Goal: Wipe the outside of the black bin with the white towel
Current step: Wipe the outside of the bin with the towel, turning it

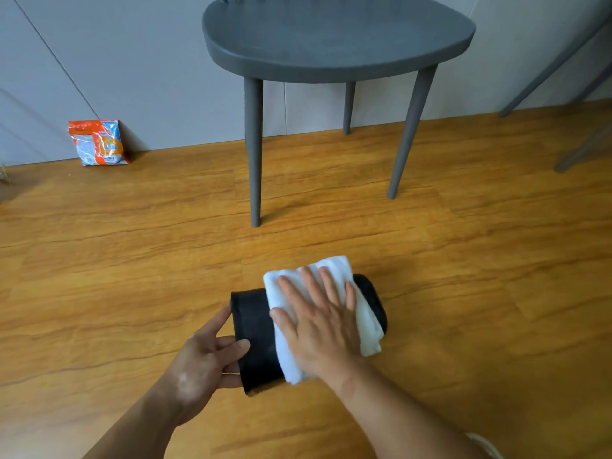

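Head view, looking down at a wood-grain floor [132, 260]. Black bin [255, 329] lies on its side in the lower centre of the frame, long axis running left to right, rimmed end at the left, rounded end at the right. White towel [367, 326], folded, is draped over the bin's upper side and covers most of its right portion; one edge hangs down the near side. Right hand [318, 323] lies flat on top of the towel, fingers straight and spread, palm pressing the cloth against the bin. Left hand [205, 362] grips the bin's left end, thumb on the upper edge of the rim and fingers curled about the rim lower down. Both forearms enter from the bottom of the frame. Grey chair [331, 38] stands at upper centre, its front leg well apart from the bin. Orange and blue packet [97, 143] leans against the grey wall [132, 61] at upper left. Legs of other grey furniture [546, 71] show at the upper right edge.
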The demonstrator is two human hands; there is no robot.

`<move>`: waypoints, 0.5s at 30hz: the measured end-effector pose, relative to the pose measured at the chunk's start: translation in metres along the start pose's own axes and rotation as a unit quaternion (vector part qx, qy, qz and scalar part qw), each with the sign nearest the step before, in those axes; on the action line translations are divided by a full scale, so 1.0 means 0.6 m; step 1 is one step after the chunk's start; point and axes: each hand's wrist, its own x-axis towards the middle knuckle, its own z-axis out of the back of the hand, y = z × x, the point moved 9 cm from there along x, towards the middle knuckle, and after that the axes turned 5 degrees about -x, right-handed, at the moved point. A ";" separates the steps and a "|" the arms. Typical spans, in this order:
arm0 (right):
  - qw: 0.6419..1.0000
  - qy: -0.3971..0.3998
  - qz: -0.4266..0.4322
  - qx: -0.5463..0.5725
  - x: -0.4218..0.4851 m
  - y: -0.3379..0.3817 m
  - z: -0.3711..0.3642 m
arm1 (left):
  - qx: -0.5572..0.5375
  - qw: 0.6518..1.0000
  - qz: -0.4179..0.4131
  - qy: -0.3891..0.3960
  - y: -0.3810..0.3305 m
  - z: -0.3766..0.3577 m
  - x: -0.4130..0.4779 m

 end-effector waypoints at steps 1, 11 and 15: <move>1.000 0.008 -0.022 -0.010 0.006 -0.032 0.004 | 0.011 1.000 0.002 0.000 -0.001 0.003 0.001; 0.998 0.020 -0.057 -0.025 -0.004 -0.024 -0.001 | 0.040 0.999 0.004 0.003 0.001 0.002 0.000; 1.000 -0.002 0.026 0.011 -0.030 0.087 -0.021 | 0.053 0.999 0.004 0.005 -0.001 0.000 -0.003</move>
